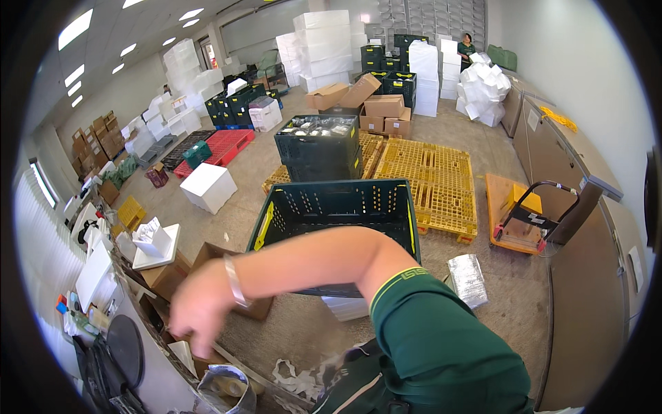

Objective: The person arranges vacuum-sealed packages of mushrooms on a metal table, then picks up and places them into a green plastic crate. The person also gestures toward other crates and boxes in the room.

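Note:
My right hand [199,305], blurred and with a band at its wrist, reaches across to the left; its forearm passes in front of a dark green plastic crate [336,199] with yellow handles. Below the hand are a white piece [183,357] and a bucket with a plastic liner [227,385]. Whether the fingers hold anything cannot be made out. My left hand is out of view. Behind the hand stands an open cardboard box [258,308]. The crate's inside looks bare where the arm does not hide it.
Filled dark crates [316,150] stand beyond the crate, beside yellow plastic pallets [424,181]. An orange platform trolley [504,227] is at the right by chest freezers [589,290]. A silver foil pouch [468,279] lies on the floor. A person [466,49] is far back.

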